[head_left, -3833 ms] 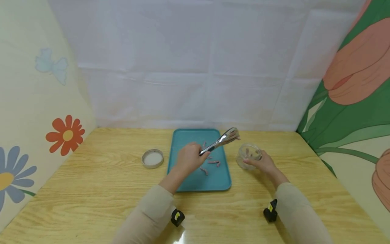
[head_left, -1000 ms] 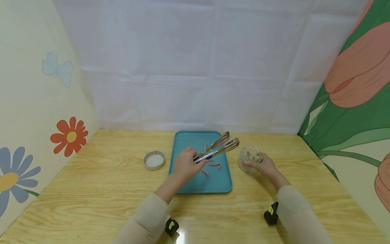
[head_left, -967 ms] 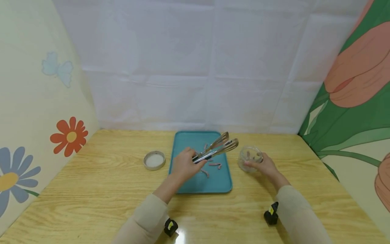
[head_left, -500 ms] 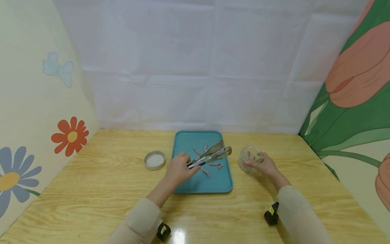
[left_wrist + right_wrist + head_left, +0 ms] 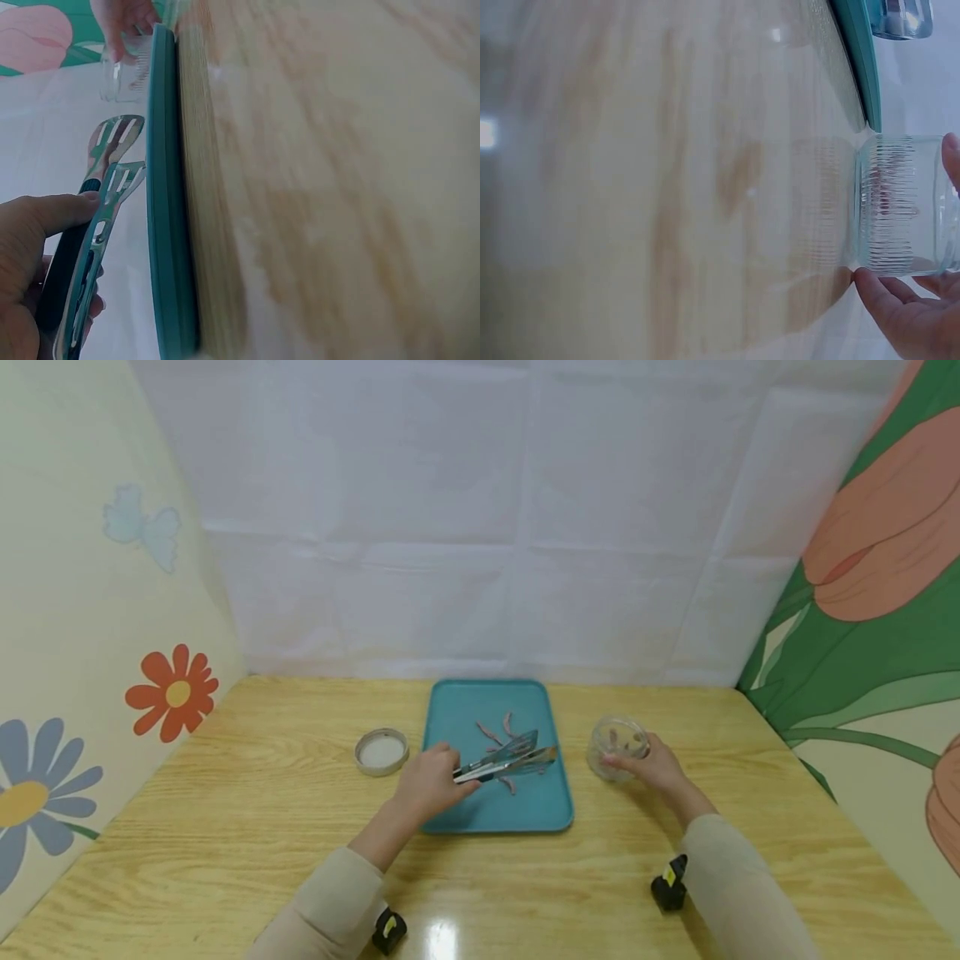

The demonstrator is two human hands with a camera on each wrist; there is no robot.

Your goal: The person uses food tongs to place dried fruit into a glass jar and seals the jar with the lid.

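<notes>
Left hand [image 5: 427, 782] grips parted tongs [image 5: 491, 771]; right hand [image 5: 654, 766] holds glass jar [image 5: 891, 210] at three o'clock. Worm-like strips [image 5: 486, 731] look soft; pinch mid-length.

We're in long sleeves, plain pale beige on both arms: L sleeve [image 5: 318, 910] & R sleeve [image 5: 742, 889], soft fabric w/ a few creases, stopping a bit short of the wrists. L hand [image 5: 429, 783] & R hand [image 5: 651, 765] are bare. Near each cuff, inner side: a small boxy blk unit [image 5: 389, 932] w/ yel. mark, too sm. to read.
</notes>
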